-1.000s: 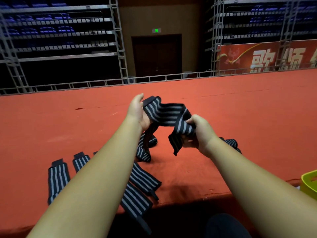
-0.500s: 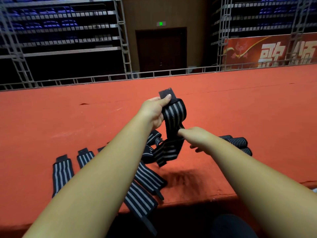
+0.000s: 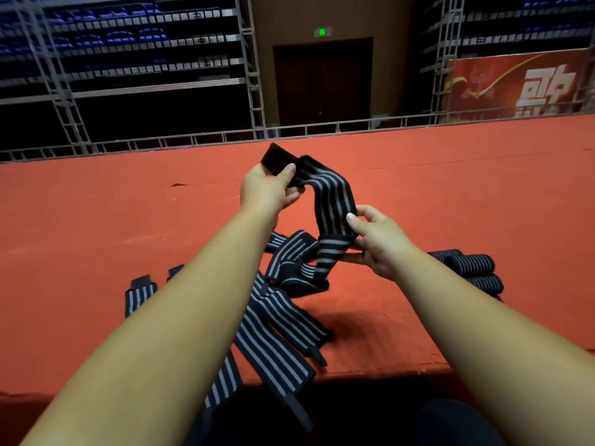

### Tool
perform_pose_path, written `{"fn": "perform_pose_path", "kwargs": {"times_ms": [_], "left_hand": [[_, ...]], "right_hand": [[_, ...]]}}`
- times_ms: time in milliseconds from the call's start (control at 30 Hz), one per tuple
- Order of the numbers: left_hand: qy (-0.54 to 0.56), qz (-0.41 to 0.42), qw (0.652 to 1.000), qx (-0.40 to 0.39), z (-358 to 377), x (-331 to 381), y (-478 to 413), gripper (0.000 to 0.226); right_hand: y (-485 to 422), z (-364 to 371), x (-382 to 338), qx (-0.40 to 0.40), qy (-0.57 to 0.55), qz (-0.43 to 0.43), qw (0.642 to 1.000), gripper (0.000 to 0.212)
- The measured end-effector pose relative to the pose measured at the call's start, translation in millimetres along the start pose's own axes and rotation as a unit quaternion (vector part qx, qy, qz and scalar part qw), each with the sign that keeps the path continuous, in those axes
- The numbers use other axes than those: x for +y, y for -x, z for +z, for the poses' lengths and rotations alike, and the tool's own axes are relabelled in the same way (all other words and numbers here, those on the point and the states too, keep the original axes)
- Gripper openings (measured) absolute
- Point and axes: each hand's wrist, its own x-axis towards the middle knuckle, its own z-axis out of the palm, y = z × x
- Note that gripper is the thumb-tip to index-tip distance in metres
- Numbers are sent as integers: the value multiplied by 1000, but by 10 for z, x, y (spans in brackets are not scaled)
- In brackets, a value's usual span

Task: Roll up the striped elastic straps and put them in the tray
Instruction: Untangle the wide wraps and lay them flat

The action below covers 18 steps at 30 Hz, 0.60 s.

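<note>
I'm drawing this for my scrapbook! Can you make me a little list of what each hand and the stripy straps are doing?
held strap: unrolled, hangs between both grips
left grip: pinches its black end tab
right grip: holds it lower down, thumb on the stripes
flat straps: lie unrolled on the red carpet
rolled straps: lie on the carpet, far right
tray: not in view

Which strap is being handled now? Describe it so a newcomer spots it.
On the red platform, look above the heap of striped straps. One strap arches in the air between the left hand, pinching its plain black end tab, and the right hand; all others lie flat or rolled on the platform.
</note>
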Motion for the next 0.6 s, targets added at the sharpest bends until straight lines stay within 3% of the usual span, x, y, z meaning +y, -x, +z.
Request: {"fn": "perform_pose_path", "kwargs": {"times_ms": [100, 233, 400, 500, 600], "left_hand": [[50, 14, 998, 36, -69, 84, -3, 16], [55, 29, 995, 80, -208, 108, -60, 13], [40, 23, 994, 100, -344, 55, -33, 18], [-19, 29, 993, 114, -426, -36, -50, 14], [-202, 78, 967, 136, -543, -81, -65, 19]], "right_hand": [[-2, 26, 8, -64, -23, -2, 998, 25], [-3, 65, 75, -101, 85, 32, 991, 60], [-10, 27, 221, -73, 271, 101, 954, 52], [-28, 8, 269, -75, 248, 133, 957, 51], [-17, 35, 281, -84, 217, 148, 961, 51]]}}
